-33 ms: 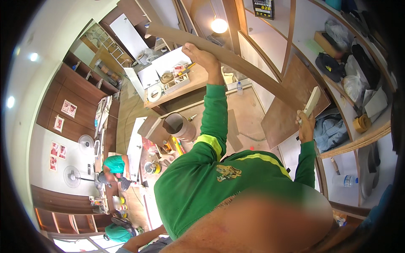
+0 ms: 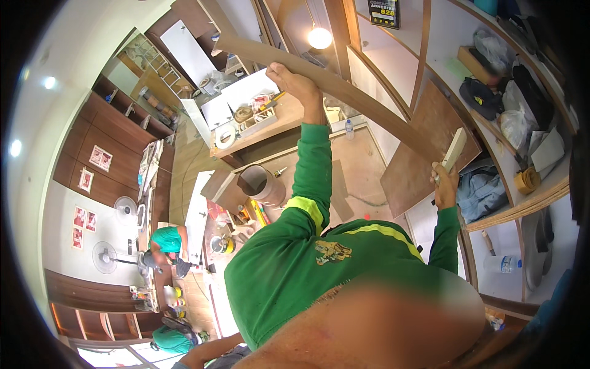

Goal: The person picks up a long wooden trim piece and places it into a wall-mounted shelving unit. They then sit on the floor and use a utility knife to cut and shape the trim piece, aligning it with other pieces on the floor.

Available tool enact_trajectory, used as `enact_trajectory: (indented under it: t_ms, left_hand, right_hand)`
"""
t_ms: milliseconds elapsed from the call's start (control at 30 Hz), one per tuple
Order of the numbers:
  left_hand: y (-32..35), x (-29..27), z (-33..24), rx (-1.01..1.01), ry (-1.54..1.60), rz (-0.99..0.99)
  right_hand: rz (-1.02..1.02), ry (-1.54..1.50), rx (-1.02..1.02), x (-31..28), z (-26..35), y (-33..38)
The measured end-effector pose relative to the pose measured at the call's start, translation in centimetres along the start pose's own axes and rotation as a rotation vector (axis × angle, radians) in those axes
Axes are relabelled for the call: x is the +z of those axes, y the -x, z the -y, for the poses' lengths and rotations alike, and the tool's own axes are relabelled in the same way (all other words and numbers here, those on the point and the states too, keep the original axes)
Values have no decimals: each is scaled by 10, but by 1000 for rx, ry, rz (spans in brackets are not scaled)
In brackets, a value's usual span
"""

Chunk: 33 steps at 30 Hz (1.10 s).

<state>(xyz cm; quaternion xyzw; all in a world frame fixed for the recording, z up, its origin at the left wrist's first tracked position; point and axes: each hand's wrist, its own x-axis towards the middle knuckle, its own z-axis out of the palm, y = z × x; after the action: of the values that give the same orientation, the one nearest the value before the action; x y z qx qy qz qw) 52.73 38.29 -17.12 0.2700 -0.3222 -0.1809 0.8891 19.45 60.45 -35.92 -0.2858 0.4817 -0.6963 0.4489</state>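
Observation:
A long, narrow brown board (image 2: 375, 109) slants from the upper left down to the right in front of me. My left hand (image 2: 297, 86), arm stretched out, is closed on the board's lower edge toward its far left part. Lower right, by the board's near end, my right hand (image 2: 445, 184) grips a pale, slim wooden block (image 2: 454, 149) that sticks up past the fingers. The block is right beside the board; whether they touch I cannot tell. Behind the right hand leans a wide brown panel (image 2: 402, 175).
Shelves (image 2: 528, 200) at the right hold bags, a cap and cloth. A workbench (image 2: 264, 132) with tape rolls and a toolbox stands ahead. A brown bucket (image 2: 261, 184) sits near my left arm. Co-workers in green (image 2: 166, 238) are at the far left. A lit bulb (image 2: 319, 38) hangs above.

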Motion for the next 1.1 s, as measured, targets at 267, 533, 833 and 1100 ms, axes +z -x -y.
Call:
enact_trajectory:
  t_ms: [267, 533, 833, 1100]
  left_hand:
    - [-40, -15, 74, 710, -942, 140]
    - [101, -13, -9, -91, -177, 383]
    - [178, -17, -7, -370, -57, 713]
    - [236, -10, 2, -90, -115, 979]
  right_hand:
    - [-155, 491, -391, -60, -66, 12]
    - [-225, 921, 302, -151, -185, 165]
    - [-900, 317, 341, -158, -127, 300]
    - [-1179, 511, 358, -213, -132, 332]
